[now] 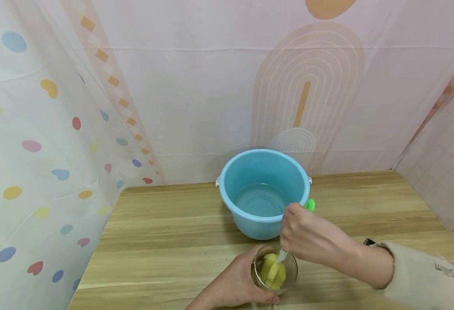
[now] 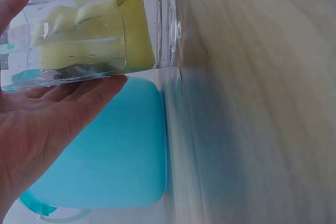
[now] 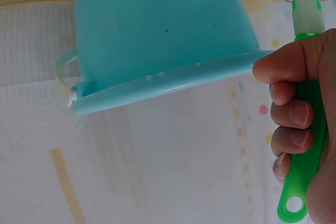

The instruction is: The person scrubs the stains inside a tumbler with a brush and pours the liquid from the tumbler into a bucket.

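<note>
On the wooden table, a clear glass cup (image 1: 291,275) stands upright with my left hand (image 1: 232,280) gripping it, thumb on one side and fingers on the other. Inside the cup sits the yellow sponge head (image 2: 97,30) of a sponge brush, pressed along the glass wall. My right hand (image 1: 314,234) holds the brush's green handle (image 3: 310,150) from above, fingers curled round it. The handle's white neck (image 3: 307,11) runs down into the cup's mouth. Both hands are just in front of a light blue bucket (image 1: 259,228).
The bucket holds some clear water (image 1: 259,200) and has a white handle (image 3: 63,77) at its side. Behind the wooden table (image 1: 165,228) hangs a patterned curtain (image 1: 196,94); another with coloured spots (image 1: 48,172) hangs along the left.
</note>
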`<act>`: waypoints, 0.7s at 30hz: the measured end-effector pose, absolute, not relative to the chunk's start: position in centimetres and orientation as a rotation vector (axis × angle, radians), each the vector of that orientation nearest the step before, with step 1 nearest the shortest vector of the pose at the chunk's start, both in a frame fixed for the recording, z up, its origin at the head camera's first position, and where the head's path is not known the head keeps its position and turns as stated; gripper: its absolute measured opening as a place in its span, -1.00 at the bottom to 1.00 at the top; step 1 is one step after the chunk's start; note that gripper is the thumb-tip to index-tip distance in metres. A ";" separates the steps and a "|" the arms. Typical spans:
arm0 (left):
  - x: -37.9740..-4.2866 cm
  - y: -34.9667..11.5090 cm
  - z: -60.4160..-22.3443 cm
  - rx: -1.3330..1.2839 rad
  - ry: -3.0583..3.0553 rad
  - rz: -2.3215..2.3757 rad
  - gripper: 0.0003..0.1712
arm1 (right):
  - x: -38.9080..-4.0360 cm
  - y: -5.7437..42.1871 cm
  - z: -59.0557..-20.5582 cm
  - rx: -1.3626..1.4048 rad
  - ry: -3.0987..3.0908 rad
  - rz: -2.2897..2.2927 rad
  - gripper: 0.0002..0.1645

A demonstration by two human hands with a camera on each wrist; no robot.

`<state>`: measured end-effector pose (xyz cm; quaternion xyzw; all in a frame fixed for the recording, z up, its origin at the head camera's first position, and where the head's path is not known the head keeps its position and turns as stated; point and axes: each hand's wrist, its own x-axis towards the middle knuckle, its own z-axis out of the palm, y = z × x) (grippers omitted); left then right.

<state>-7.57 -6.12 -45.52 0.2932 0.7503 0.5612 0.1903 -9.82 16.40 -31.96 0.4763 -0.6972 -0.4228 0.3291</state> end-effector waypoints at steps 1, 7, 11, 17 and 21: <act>-7.6 -6.1 -45.5 0.827 2.111 1.577 -0.04 | -9.8 16.5 -32.0 1.246 -1.827 -1.107 -0.77; -7.6 -6.1 -45.7 0.834 2.114 1.583 -0.03 | -9.5 17.1 -31.8 1.255 -1.848 -1.102 -0.76; -7.6 -6.1 -45.7 0.826 2.119 1.581 -0.03 | -9.2 17.3 -31.8 1.253 -1.859 -1.089 -0.74; -7.5 -6.2 -45.6 0.817 2.117 1.579 -0.05 | -8.8 17.5 -31.6 1.247 -1.890 -1.049 -0.67; -7.5 -6.1 -45.6 0.822 2.112 1.585 -0.04 | -8.5 17.5 -31.3 1.250 -1.915 -1.033 -0.70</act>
